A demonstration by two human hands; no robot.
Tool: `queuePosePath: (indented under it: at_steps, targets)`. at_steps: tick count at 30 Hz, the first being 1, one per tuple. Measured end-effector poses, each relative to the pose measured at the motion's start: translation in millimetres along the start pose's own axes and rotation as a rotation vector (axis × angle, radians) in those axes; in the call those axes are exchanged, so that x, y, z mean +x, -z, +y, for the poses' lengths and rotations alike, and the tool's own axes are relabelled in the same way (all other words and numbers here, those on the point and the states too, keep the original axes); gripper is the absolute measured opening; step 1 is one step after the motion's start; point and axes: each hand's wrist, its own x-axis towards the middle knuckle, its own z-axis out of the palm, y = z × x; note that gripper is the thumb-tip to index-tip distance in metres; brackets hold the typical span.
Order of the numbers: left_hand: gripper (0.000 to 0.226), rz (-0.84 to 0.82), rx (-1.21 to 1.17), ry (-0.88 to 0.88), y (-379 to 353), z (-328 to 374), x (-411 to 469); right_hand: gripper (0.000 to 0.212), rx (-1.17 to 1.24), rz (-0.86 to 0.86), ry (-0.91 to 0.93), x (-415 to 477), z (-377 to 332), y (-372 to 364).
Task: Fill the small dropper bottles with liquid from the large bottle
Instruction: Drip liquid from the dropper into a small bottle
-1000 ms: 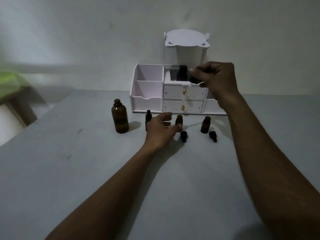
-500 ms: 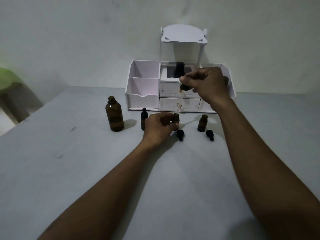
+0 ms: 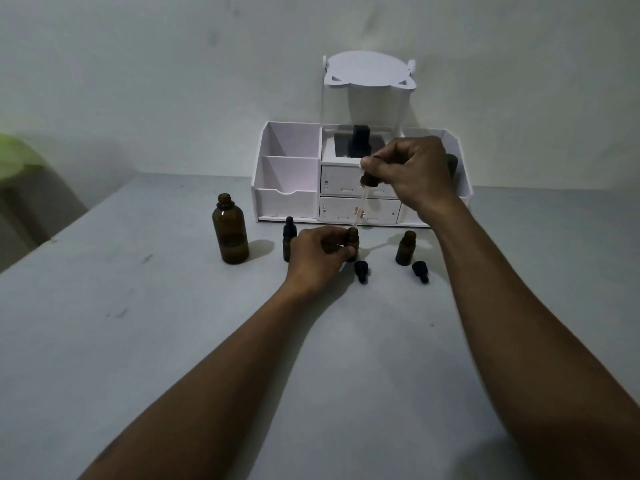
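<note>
The large amber bottle (image 3: 230, 233) stands uncapped on the grey table (image 3: 173, 341), left of centre. My left hand (image 3: 317, 256) grips a small open amber bottle (image 3: 353, 241) standing on the table. My right hand (image 3: 412, 174) pinches a dropper (image 3: 363, 197) by its dark bulb, its glass tube slanting down with the tip at that bottle's mouth. A capped small bottle (image 3: 288, 239) stands just left of my left hand. Another open small bottle (image 3: 405, 248) stands to the right. Two black dropper caps (image 3: 361, 270) (image 3: 420, 271) lie in front.
A white desk organiser (image 3: 291, 174) with drawers and open compartments stands against the wall behind the bottles, with a dark item (image 3: 360, 142) in its top middle slot. A green object (image 3: 14, 154) sits off the table at far left.
My right hand came down with the dropper from in front of the organiser to the small bottle's mouth. My left hand closed around that bottle.
</note>
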Motion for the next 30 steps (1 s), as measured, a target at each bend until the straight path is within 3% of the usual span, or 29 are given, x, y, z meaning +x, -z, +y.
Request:
queuePosePath:
  at_steps: [5, 10, 13, 17, 21, 23, 25, 30]
  targets:
    - [0.030, 0.011, -0.011, 0.021, -0.5, 0.0, -1.3, 0.014, 0.026, -0.018, -0.020, 1.0, -2.3, 4.8]
    - [0.055, -0.028, 0.037, 0.051, 3.4, 3.4, -3.9, 0.016, 0.072, 0.079, 0.008, 4.6, -10.4, 13.8]
    - [0.055, -0.010, 0.114, -0.012, 12.7, 11.9, -10.3, 0.019, 0.129, 0.152, 0.007, 7.2, -14.6, 18.8]
    - [0.042, 0.155, 0.157, -0.233, 46.1, 35.7, -28.2, 0.017, 0.257, 0.212, 0.070, 4.9, -35.4, 17.0]
    - [0.021, 0.483, 0.077, -0.463, 103.5, 43.7, -38.8, 0.009, 0.427, 0.188, 0.122, 2.1, -66.3, -5.7]
    - [0.019, 0.623, 0.059, -0.434, 138.9, 32.1, -35.1, 0.009, 0.517, 0.144, 0.125, 2.6, -83.9, -30.1]
    - [0.028, 0.634, 0.069, -0.342, 155.2, 14.1, -25.6, 0.010, 0.558, 0.136, 0.115, 3.1, -91.1, -46.0]
    - [0.058, 0.378, 0.007, -0.063, 171.9, -35.1, -13.6, 0.011, 0.561, 0.082, 0.078, 3.5, -95.7, -83.6]
